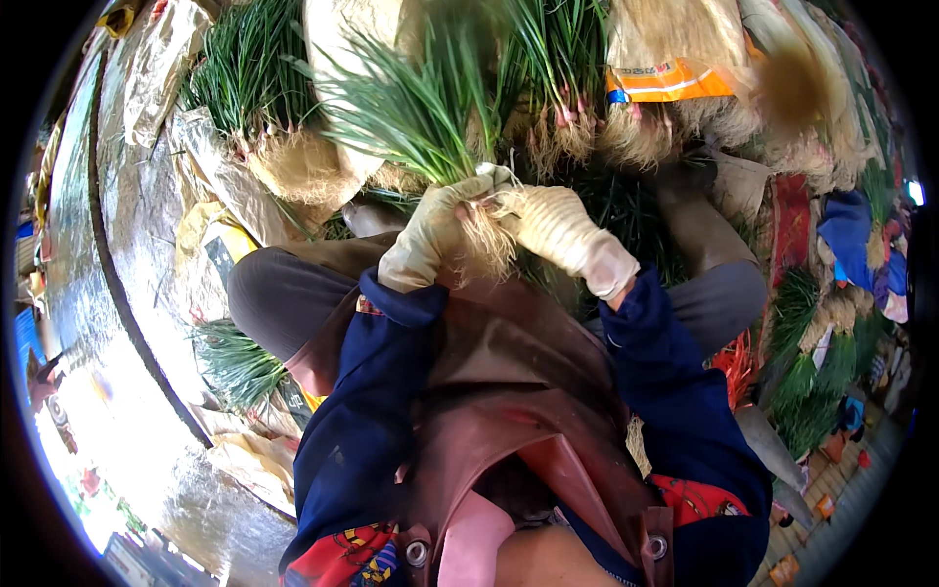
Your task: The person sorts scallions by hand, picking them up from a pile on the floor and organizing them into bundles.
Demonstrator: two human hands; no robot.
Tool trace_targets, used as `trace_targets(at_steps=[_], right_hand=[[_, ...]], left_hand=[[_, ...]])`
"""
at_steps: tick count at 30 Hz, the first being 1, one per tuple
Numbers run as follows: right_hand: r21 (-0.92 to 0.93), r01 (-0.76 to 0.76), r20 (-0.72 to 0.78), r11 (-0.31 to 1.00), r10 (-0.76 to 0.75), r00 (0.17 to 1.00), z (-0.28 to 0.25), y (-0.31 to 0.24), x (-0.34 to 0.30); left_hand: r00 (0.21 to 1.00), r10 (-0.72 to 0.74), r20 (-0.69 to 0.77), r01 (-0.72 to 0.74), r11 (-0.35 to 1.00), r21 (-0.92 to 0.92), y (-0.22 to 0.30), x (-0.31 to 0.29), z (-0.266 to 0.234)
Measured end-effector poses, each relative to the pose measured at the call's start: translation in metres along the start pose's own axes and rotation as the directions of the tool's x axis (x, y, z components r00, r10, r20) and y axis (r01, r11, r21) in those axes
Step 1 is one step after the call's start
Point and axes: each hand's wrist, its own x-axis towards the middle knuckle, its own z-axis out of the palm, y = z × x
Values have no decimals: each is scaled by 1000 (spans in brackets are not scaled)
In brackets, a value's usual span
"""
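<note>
A bunch of green onions (406,122) is held up in front of my lap, its long green leaves fanning away to the upper left. My left hand (430,230), in a pale work glove, is closed round the lower stems. Tan stringy roots (486,240) hang between my hands toward my body. From the other side my gloved right hand (553,230) meets the bunch, its fingers closed at the stems beside the left fingertips. Finer detail of the right fingertips is hidden by the glove and roots.
Another onion bunch (256,73) lies at the far left, and more bunches (562,68) lie ahead with roots toward me. Pale sacks (675,49) cover the ground there. A brown apron (518,342) covers my lap. Onions also lie left (238,362) and right (797,323) of my knees.
</note>
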Motion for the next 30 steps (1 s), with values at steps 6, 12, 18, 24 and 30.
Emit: trace_targets(at_steps=[6, 12, 18, 24, 30], right_hand=[[737, -310, 39, 600, 420, 907, 10, 66, 35], [131, 54, -462, 990, 13, 887, 26, 41, 63], [-68, -170, -424, 983, 126, 897, 21, 22, 53], [222, -285, -554, 933, 361, 750, 40, 61, 47], [-101, -458, -203, 883, 432, 879, -6, 105, 8]], left_hand=[[992, 53, -117, -33, 985, 169, -3, 1, 3], [974, 52, -222, -16, 987, 160, -7, -13, 24], [950, 64, -304, -24, 991, 134, -8, -5, 11], [966, 5, -257, 70, 956, 284, -1, -19, 20], [979, 199, 51, -205, 964, 169, 1, -29, 23]])
